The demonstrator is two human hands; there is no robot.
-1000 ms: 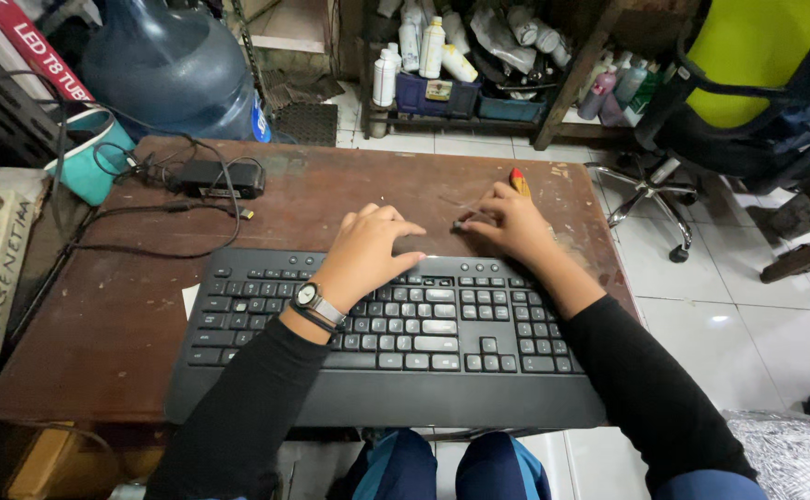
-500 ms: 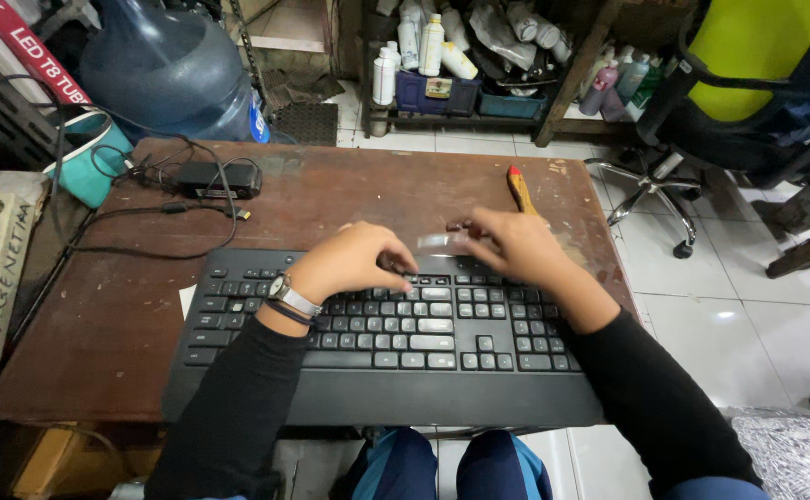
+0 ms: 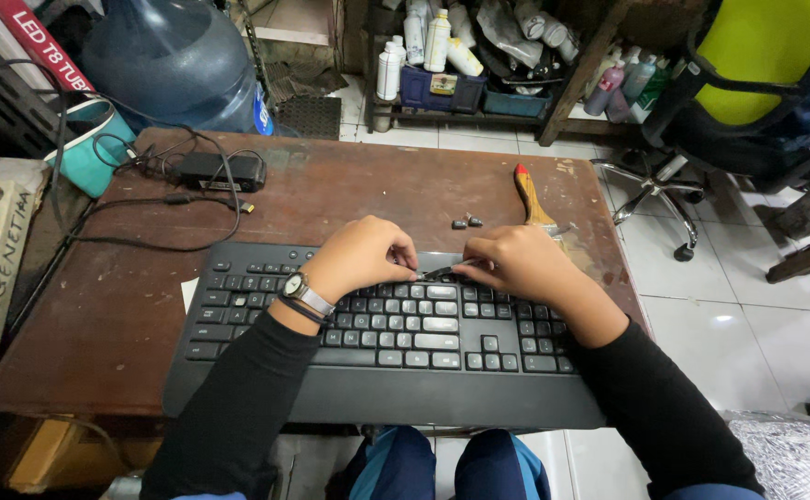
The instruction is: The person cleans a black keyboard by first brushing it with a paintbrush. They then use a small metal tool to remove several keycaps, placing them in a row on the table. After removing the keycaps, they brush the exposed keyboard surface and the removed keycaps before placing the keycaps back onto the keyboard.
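one keyboard (image 3: 386, 343), one brush (image 3: 532, 199), two loose keycaps (image 3: 466, 222), one water jug (image 3: 178, 60), one adapter (image 3: 220, 171).

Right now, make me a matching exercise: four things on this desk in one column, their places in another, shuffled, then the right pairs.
Things:
1. keyboard
2. paintbrush
3. power adapter
4. wristwatch

Places:
A. far left of the table, among cables
B. on the left arm
C. under both hands
D. beyond the right hand, near the table's right edge

Pairs: 1-C, 2-D, 3-A, 4-B
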